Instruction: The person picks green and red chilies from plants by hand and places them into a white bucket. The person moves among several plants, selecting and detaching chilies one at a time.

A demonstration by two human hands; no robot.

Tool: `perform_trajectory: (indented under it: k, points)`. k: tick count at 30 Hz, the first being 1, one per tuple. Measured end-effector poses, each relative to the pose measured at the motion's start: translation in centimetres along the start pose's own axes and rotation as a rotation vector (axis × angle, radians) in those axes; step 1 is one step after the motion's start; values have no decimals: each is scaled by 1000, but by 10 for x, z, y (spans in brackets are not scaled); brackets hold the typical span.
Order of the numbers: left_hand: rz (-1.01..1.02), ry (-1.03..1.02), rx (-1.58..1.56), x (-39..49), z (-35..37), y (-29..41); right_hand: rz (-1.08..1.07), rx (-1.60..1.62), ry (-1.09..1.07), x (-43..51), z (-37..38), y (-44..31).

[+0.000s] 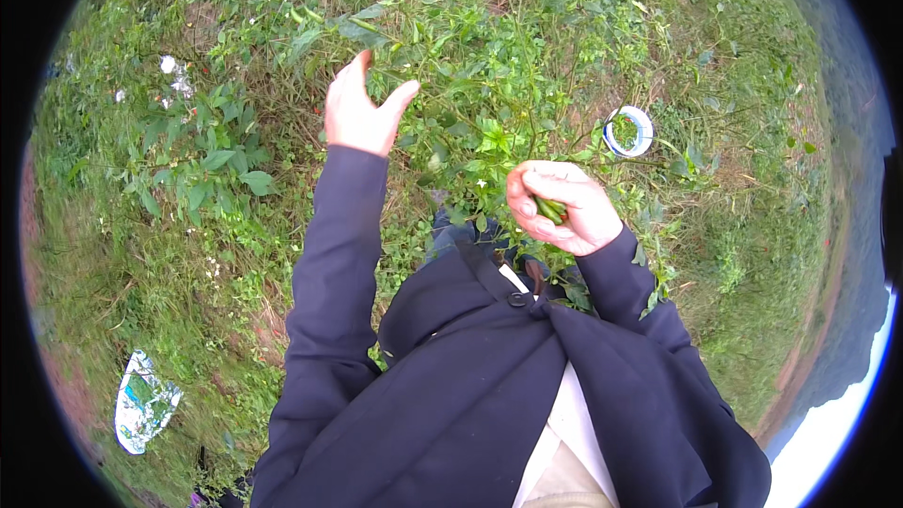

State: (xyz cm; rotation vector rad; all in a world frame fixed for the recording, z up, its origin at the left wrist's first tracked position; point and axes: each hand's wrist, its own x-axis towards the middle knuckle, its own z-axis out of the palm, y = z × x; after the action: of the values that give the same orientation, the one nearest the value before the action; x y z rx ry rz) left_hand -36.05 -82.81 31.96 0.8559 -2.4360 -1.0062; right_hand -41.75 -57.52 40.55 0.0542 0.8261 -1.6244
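My left hand (358, 109) reaches into a pepper plant (494, 77), thumb and fingers spread apart, holding nothing. Just beyond its fingertips, slim green chili peppers (363, 24) hang among the leaves. Closer to my body, my right hand (582, 201) is curled around several green chili peppers (549, 210); their ends show between fingers and palm, and the rest are hidden. Leafy stems pass around the right wrist and sleeve.
A white bucket with a blue rim (643, 135) stands on the right, with green pieces inside. A white patterned sack (127, 416) lies at lower left. Broad-leaved plants (211, 162) and white flowers (168, 65) grow at left. Weeds and dry grass surround my legs.
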Motion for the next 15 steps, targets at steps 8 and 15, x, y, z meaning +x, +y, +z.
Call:
perform_trajectory:
  k: [8,15]
  points:
    - [-127,-201,-370,0,36,44,-502,-844,685,48,-13,-5]
    - [320,116,108,-50,26,72,-707,-991,582,70,-5,9]
